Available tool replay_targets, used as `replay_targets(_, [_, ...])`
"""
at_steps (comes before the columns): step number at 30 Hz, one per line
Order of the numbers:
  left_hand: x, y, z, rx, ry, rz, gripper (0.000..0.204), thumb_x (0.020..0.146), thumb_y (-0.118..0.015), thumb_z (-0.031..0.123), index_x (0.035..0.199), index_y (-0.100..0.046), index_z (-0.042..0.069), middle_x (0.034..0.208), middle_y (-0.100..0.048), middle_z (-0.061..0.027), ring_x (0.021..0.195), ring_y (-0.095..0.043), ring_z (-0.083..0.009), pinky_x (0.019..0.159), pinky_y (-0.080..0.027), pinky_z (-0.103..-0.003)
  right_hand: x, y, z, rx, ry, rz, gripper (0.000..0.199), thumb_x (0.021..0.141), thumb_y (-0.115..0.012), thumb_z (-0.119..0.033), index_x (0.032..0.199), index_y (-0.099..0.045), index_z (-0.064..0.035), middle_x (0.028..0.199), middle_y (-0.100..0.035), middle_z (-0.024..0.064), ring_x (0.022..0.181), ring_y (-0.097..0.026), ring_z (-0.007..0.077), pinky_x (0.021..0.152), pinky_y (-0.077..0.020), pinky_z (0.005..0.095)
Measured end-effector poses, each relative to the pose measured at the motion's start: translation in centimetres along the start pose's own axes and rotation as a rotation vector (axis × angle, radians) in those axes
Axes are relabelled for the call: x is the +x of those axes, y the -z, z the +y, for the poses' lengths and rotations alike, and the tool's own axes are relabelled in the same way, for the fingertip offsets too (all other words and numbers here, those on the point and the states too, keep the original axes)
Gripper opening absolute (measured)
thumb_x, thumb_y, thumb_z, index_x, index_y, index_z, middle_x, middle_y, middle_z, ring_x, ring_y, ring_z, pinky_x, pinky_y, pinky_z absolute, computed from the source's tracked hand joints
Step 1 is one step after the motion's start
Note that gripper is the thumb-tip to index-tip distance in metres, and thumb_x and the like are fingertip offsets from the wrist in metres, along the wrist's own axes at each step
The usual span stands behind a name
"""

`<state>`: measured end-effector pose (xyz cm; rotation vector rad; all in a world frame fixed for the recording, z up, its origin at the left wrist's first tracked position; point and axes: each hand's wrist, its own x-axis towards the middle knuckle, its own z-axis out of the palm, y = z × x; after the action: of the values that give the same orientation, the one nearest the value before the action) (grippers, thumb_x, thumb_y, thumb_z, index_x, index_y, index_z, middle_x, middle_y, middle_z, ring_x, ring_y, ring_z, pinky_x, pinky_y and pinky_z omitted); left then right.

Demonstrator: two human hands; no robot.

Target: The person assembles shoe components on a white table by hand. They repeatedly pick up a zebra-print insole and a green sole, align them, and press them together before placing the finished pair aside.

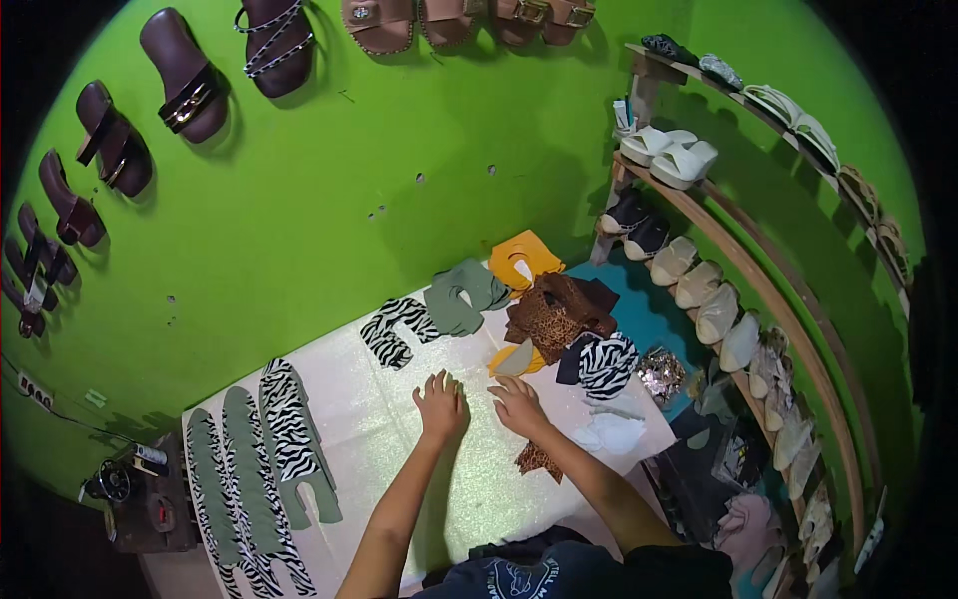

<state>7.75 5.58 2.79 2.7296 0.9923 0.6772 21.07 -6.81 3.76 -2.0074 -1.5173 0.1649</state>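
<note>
Left hand (441,402) and right hand (518,404) pressing flat, side by side, empty, fingers spread, on glittery white sheet (399,439) covering worktable. Risk: sheet sliding or creasing under uneven pressure; right forearm likely nudging leopard-print scrap (537,459) and nearby heap of cut uppers (559,319) off edge.

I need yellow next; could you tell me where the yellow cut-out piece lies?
The yellow cut-out piece lies at the table's far edge, between green pieces and brown leopard-print pieces.
</note>
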Motion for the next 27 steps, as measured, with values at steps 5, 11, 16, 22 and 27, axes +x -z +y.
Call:
replay_targets(5, [4.3,-1.7,-0.8,0.102,0.067,-0.082,0.036,0.076,-0.056,0.019,0.111,-0.051,0.009,0.125,-0.043,-0.0082,0.117,-0.036,-0.0265,0.092,-0.023,-0.055,4.8,0.9,2.9,0.012,0.082,0.072,0.030,0.075,-0.053,-0.010,0.105,-0.056,-0.0067,0.117,-0.047,0.0142,0.113,-0.040,0.0305,0.093,-0.0318,0.0411])
replay_targets(11, [9.6,-2.7,-2.0,0.146,0.120,-0.051,0.033,0.077,-0.056,0.017,0.108,-0.051,0.010,0.117,-0.047,-0.0053,0.114,-0.039,-0.0229,0.092,-0.025,-0.053,9.8,1.0,5.6,0.034,0.127,0.061,0.030,0.075,-0.052,-0.009,0.106,-0.055,-0.0073,0.118,-0.045,0.0142,0.113,-0.039,0.0306,0.093,-0.0310,0.0421])
replay_targets(16, [13.4,-3.7,-3.0,0.283,0.082,-0.003,0.030,0.075,-0.054,0.013,0.105,-0.052,0.010,0.113,-0.050,-0.0047,0.110,-0.043,-0.0229,0.089,-0.028,-0.051,13.8,0.2,7.3,-0.028,0.164,-0.014,0.031,0.075,-0.051,-0.005,0.106,-0.055,-0.0058,0.118,-0.046,0.0150,0.114,-0.039,0.0302,0.095,-0.0306,0.0412])
replay_targets(22, [17.0,-4.8,-3.1,0.353,0.135,-0.141,0.068,0.061,-0.072,0.017,0.121,-0.039,0.011,0.121,-0.044,-0.0050,0.116,-0.038,-0.0251,0.092,-0.030,-0.051,18.0,-0.3,8.8,-0.133,0.284,-0.030,0.032,0.074,-0.047,-0.001,0.106,-0.054,-0.0040,0.117,-0.047,0.0174,0.114,-0.041,0.0319,0.094,-0.0358,0.0393])
replay_targets(27, [19.6,-4.7,-3.5,0.463,0.138,-0.260,0.094,0.054,-0.078,0.022,0.132,-0.026,0.013,0.134,-0.033,-0.0030,0.121,-0.035,-0.0256,0.091,-0.033,-0.052,21.3,-0.6,9.5,-0.287,0.335,-0.092,0.033,0.077,-0.051,-0.009,0.110,-0.051,-0.0045,0.121,-0.044,0.0145,0.117,-0.039,0.0282,0.092,-0.0387,0.0351])
